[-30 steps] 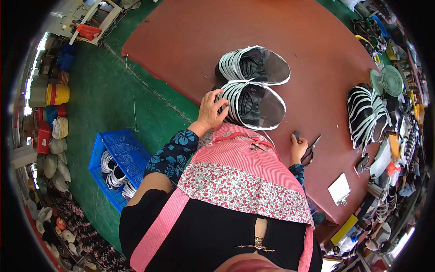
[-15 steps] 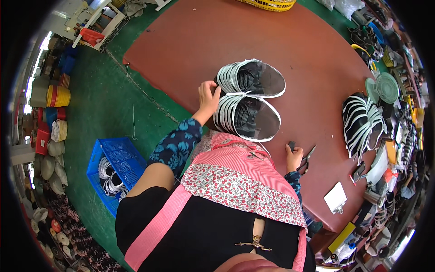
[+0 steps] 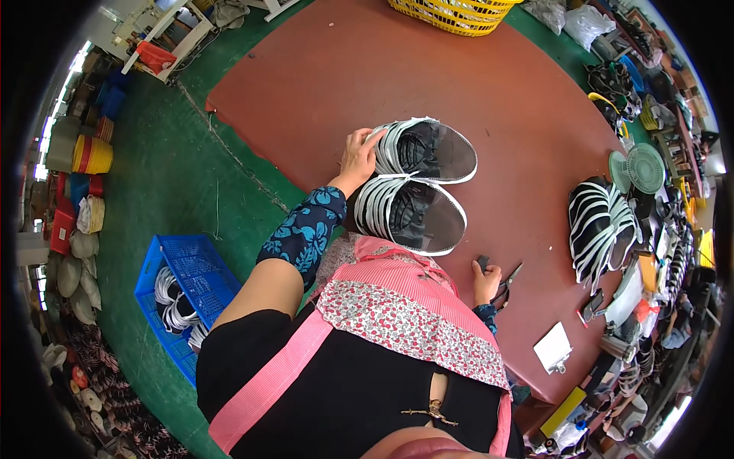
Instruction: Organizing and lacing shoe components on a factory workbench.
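Two side-by-side piles of black shoe uppers with white strips lie in front of me, the far pile (image 3: 447,153) and the near pile (image 3: 440,218). At the left edge of the far pile is my left hand (image 3: 358,159), its fingers apart and the forefinger stretched onto the white strips. My right hand (image 3: 486,286) rests low on the table, closed around a small dark piece (image 3: 483,262) whose kind I cannot make out. Black-handled scissors (image 3: 505,289) lie right beside that hand, blades pointing away.
Another bundle of white-striped uppers (image 3: 600,229) lies on the right of the red-brown table (image 3: 321,69), near a green fan (image 3: 644,168) and a clipboard (image 3: 552,348). A yellow basket (image 3: 459,19) stands at the far edge. On the left floor is a blue crate (image 3: 157,321).
My left hand has moved up along the far pile's edge, and its forefinger now lies over the strips. The right hand keeps its place by the scissors. The whole view has shifted slightly.
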{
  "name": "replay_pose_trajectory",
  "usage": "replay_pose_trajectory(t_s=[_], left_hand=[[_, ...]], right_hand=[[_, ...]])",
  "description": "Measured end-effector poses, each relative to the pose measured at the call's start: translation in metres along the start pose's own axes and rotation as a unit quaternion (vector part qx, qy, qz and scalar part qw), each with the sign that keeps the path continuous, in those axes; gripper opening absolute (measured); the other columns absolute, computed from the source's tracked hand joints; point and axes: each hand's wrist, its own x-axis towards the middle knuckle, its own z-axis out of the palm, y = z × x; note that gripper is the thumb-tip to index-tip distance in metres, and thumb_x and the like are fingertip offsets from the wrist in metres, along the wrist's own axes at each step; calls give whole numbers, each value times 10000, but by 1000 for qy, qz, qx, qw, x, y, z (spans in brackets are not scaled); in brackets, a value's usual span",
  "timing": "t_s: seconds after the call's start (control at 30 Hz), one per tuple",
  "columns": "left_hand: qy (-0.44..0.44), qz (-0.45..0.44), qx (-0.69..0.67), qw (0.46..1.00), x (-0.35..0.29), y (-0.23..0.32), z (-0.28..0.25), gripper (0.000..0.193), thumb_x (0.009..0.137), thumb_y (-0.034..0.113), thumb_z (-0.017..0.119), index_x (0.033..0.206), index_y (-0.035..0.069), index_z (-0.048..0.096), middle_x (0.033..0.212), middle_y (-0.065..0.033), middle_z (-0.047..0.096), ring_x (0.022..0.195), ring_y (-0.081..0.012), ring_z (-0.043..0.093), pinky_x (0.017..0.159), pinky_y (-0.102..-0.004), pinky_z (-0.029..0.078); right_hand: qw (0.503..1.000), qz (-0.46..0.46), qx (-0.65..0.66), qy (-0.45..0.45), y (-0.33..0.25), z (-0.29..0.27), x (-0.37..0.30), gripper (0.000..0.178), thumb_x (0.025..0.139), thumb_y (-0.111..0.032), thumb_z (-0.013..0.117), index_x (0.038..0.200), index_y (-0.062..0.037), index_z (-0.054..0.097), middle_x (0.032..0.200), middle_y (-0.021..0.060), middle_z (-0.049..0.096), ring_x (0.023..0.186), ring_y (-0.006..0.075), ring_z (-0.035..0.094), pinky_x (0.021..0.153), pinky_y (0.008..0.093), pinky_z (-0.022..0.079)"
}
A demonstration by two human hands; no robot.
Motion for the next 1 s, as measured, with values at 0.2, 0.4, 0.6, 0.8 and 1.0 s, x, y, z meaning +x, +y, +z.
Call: replay_pose_trajectory(t_s=[0.2, 0.4, 0.6, 0.8, 1.0], left_hand=[[-15, 33, 55, 998, 0, -3, 2, 450, 1009, 85, 652, 1405, 249, 788, 1340, -97, 642, 1284, -352, 587, 1069, -470, 550], [-13, -74, 1, 997, 1, 15, 12, 312, 1029, 389, 759, 1279, 229, 854, 1326, -80, 646, 1293, -334, 584, 1097, -470, 525], [0, -117, -9, 993, -3, 14, 26, 349, 937, 425, 852, 1233, 241, 863, 1305, -90, 655, 1287, -350, 580, 1106, -476, 525], [-29, -74, 11, 997, 13, 7, 62, 411, 875, 390, 822, 1226, 179, 788, 1287, -195, 718, 1277, -434, 618, 1110, -537, 501], [-26, -157, -8, 987, -3, -55, 74, 514, 838, 374, 900, 1284, 161, 757, 1285, -175, 736, 1251, -404, 683, 1067, -528, 557]], right_hand=[[1000, 1, 2, -4, -5, -6, -2, 639, 837, -539, 952, 1097, -13, 700, 1061, 134, 690, 922, 311, 698, 857, 448, 573], [1000, 7, 8, 0, -1, -10, -5, 639, 849, -532, 945, 1106, -7, 688, 1070, 153, 689, 915, 323, 692, 867, 457, 570], [1000, 6, 3, -7, 3, -15, -3, 606, 868, -521, 934, 1140, -47, 671, 1172, 169, 695, 981, 396, 723, 894, 500, 583], [991, -101, 6, 87, 23, -7, -6, 648, 914, -494, 897, 1224, 16, 643, 1226, 240, 668, 1209, 455, 618, 1029, 533, 525], [909, -262, 321, -43, -174, -177, -37, 248, 944, -79, 816, 1187, -108, 781, 1098, 141, 716, 962, 340, 723, 821, 436, 593]])
